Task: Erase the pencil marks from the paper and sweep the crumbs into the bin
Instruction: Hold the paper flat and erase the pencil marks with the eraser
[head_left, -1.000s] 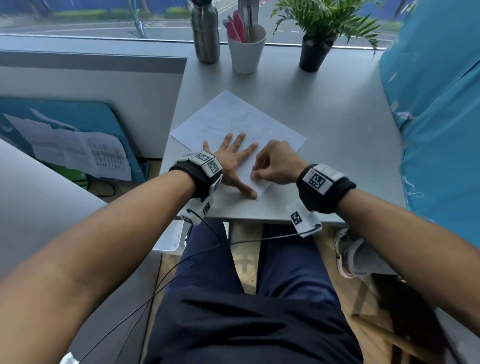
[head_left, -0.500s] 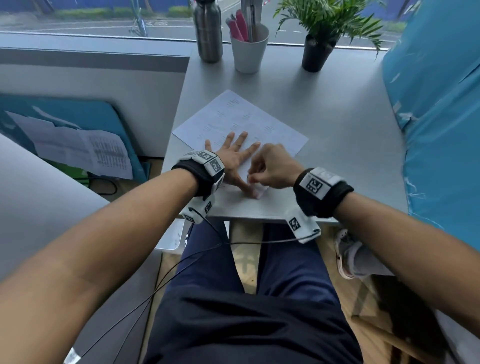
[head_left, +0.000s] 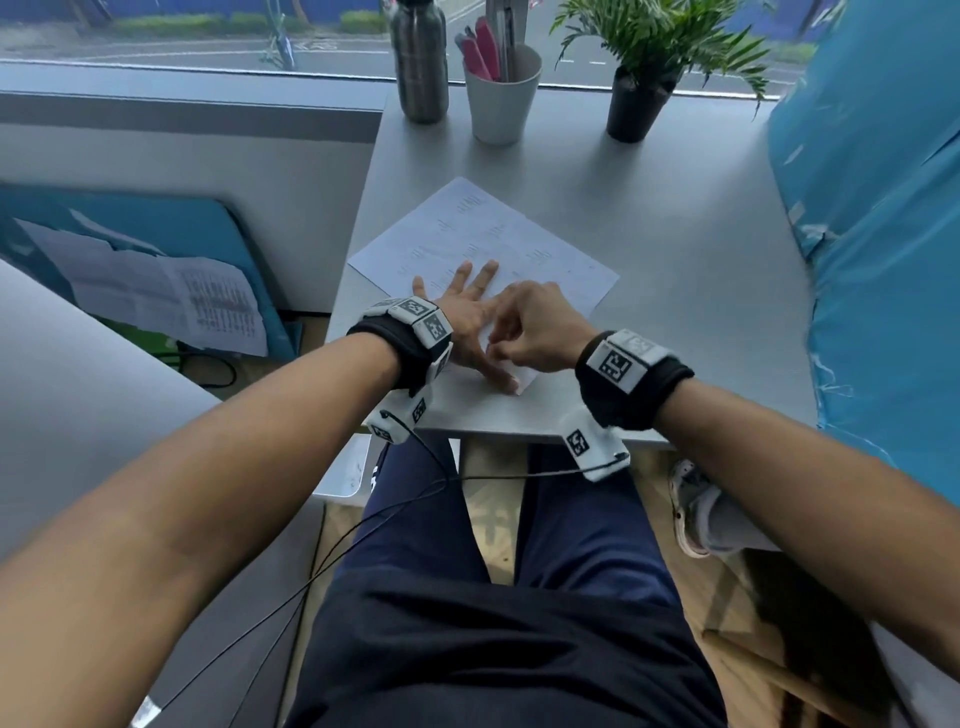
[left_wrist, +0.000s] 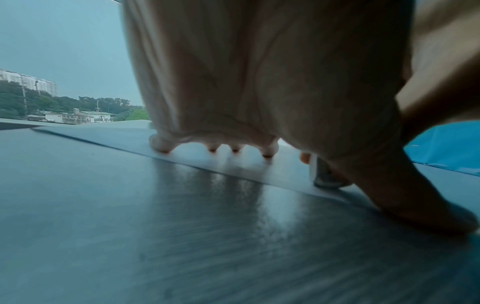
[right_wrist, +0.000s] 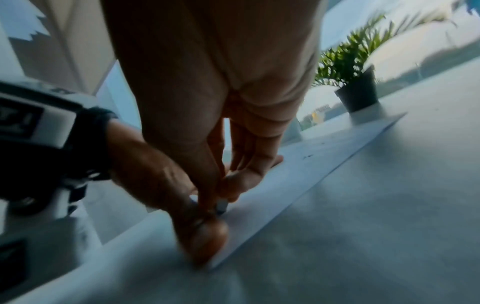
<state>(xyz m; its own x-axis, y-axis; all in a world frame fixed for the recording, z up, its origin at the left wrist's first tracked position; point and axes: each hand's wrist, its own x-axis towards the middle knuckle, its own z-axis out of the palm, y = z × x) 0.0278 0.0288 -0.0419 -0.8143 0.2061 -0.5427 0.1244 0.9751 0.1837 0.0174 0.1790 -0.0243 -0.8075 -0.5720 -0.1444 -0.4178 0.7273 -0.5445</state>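
A white paper (head_left: 498, 244) with faint pencil marks lies askew on the grey desk (head_left: 675, 270). My left hand (head_left: 467, 317) lies flat on its near part, fingers spread, thumb (head_left: 501, 382) near the paper's corner. My right hand (head_left: 535, 332) is curled just right of it and pinches a small white eraser (left_wrist: 322, 174), whose end (right_wrist: 222, 205) touches the paper beside the left thumb. In the head view the eraser is hidden under the right hand. The left wrist view has the fingertips (left_wrist: 267, 152) pressing on the sheet.
At the desk's far edge stand a steel bottle (head_left: 420, 62), a white cup (head_left: 501, 98) of pens and a potted plant (head_left: 644, 88). A blue sheet (head_left: 883, 260) covers something at the right. A white bin rim (head_left: 345, 473) shows below the desk's left corner.
My right hand has slid left, closer over the left hand's thumb side. The left hand stays flat on the paper. The camera view has shifted slightly.
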